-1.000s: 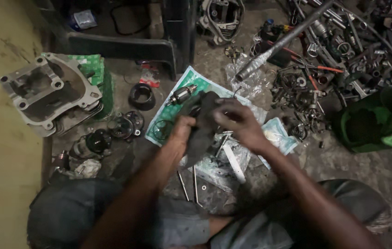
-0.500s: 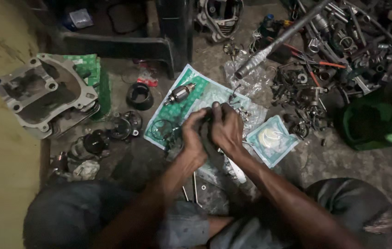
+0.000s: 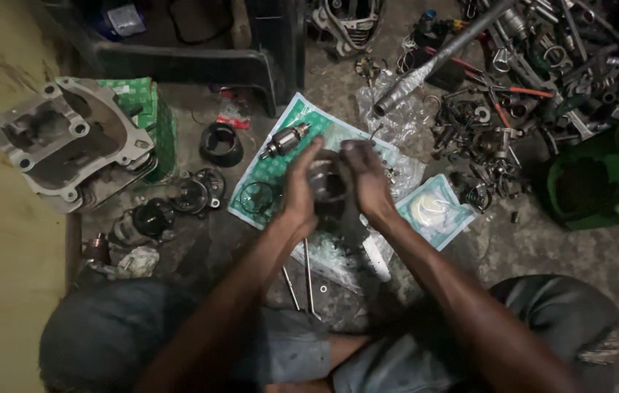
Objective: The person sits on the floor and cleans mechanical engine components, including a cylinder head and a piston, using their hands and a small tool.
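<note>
We've got both hands up on a dark cylindrical motor housing (image 3: 327,182), held above the floor over the green-and-white printed sheet (image 3: 280,171). Left hand (image 3: 300,191) wrapped round its left side, fingers closed on it; right hand (image 3: 366,182) clamped on the right side w/ fingertips over the top edge. Housing sits between the two palms, open end facing the cam, inside too dark to read. Armature (image 3: 285,140) lies on the sheet just left of the hands, not touched. Black ring (image 3: 221,144) on the floor further left, near the grey engine casing (image 3: 62,142) that rests on a green box (image 3: 148,109). Two thin long bolts (image 3: 298,280) on the floor below the hands. Clear packet w/ gasket (image 3: 433,211) just right of the right wrist. Pile of loose metal parts (image 3: 513,94) upper right, well apart.
</note>
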